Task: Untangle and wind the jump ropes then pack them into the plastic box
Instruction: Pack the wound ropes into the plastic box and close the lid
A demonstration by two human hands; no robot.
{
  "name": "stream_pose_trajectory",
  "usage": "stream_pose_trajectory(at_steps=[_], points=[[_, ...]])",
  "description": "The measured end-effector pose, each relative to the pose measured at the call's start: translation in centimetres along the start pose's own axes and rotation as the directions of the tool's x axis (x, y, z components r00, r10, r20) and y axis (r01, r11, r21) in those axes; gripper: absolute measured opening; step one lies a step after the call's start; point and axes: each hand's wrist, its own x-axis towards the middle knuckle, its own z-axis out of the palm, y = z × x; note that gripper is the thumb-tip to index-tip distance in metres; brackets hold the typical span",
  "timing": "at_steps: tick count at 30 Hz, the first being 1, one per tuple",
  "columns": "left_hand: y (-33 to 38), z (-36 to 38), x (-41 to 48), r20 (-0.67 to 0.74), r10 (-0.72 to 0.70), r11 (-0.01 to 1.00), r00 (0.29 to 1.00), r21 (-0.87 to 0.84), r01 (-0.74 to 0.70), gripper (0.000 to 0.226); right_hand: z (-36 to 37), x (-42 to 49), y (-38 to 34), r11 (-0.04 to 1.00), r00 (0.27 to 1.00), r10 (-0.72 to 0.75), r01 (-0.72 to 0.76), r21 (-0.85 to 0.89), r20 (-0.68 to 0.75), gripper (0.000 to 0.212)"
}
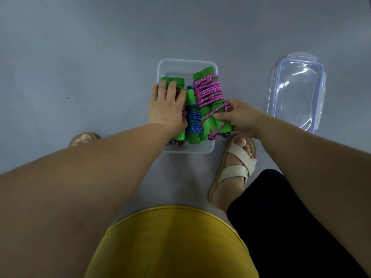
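Observation:
A clear plastic box (186,66) stands on the grey floor just ahead of my feet. Three wound jump ropes with green handles lie in it. My left hand (167,106) lies flat on the left bundle (177,81), whose pink cord is mostly hidden under the palm. A blue-corded bundle (193,117) sits in the middle. My right hand (241,117) grips the near end of the pink-corded bundle (208,93), which lies tilted over the box's right side, its near end over the right rim.
The box's clear lid (295,91) lies on the floor to the right. My right foot in a beige sandal (234,169) is just behind the box, my left toes (85,138) to the left. Yellow cloth (170,243) fills the bottom.

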Motion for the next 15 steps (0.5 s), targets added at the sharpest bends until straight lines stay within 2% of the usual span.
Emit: stream_pose_trajectory(at_steps=[5,7,9,10,12,13,15], points=[[-0.7,1.0,0.6,0.103,0.063,0.998,0.993,-0.028,-0.06,0.077,0.0,-0.1,-0.1,1.0,1.0,-0.012,0.012,-0.007,-0.005,0.039],[-1.3,0.7,0.8,0.157,0.089,0.996,0.984,-0.037,-0.084,0.082,-0.4,-0.3,-0.4,0.998,0.999,-0.036,0.034,-0.055,-0.023,0.038],[-1.7,0.3,0.7,0.166,0.111,0.987,0.98,-0.133,-0.09,0.084,-1.3,-0.6,-1.1,0.988,0.998,-0.051,0.047,-0.149,-0.024,0.041],[-1.7,-0.1,0.5,0.124,0.102,0.967,0.987,-0.246,-0.069,0.082,-1.8,-0.7,-1.7,0.979,0.999,-0.049,0.046,-0.201,-0.011,0.042],[-1.7,-1.2,0.1,-0.043,0.002,0.861,0.999,-0.507,-0.023,0.075,-2.8,-1.1,-3.0,0.961,0.998,-0.055,0.061,-0.271,0.027,0.041],[-1.6,-1.9,0.0,-0.135,-0.044,0.817,0.99,-0.575,-0.042,0.076,-3.2,-1.5,-3.7,0.95,0.997,-0.063,0.074,-0.302,0.048,0.04],[-1.0,-3.1,0.2,-0.236,0.028,0.833,0.971,-0.531,-0.153,0.082,-3.8,-2.3,-5.2,0.902,0.994,-0.074,0.101,-0.419,0.08,0.041]])
